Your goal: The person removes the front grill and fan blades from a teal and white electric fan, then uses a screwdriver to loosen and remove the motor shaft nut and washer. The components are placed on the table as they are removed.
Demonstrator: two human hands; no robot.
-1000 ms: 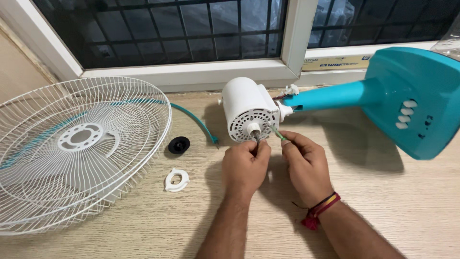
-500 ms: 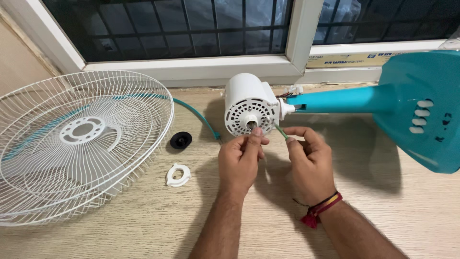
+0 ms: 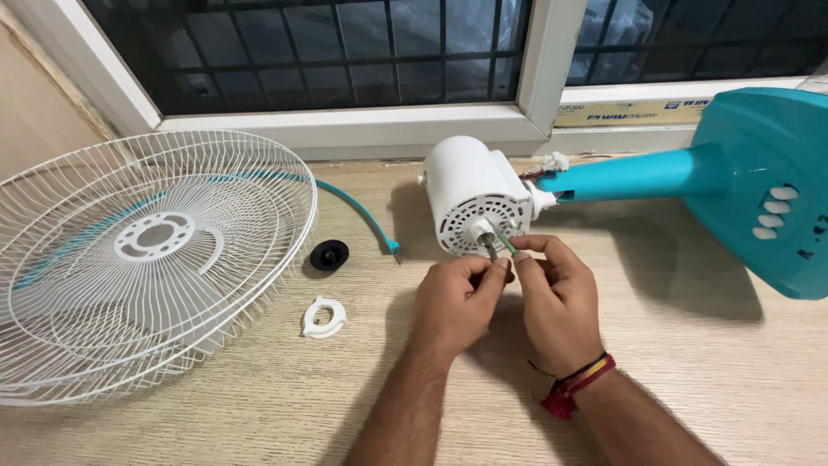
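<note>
From where I watch, going left to right: one stack of white wire fan guards (image 3: 147, 259) lies on the desk (image 3: 259, 406) at nine o'clock; I cannot tell how many are nested there. Toward the centre sit one black round cap (image 3: 329, 255), one white plastic ring nut (image 3: 323, 317) and one teal curved trim strip (image 3: 358, 211).

Half a second ago my left hand (image 3: 455, 302) had its thumb raised against the motor's face; now its fingers are closed down around the metal shaft (image 3: 490, 248), which juts from the one white motor housing (image 3: 476, 198) at twelve o'clock. My right hand (image 3: 556, 298) has shifted inward, its fingers pinching one thin green stick (image 3: 507, 248) beside the shaft. I judge that work on the shaft is under way. One teal fan stand (image 3: 742, 185) lies at two o'clock.
</note>
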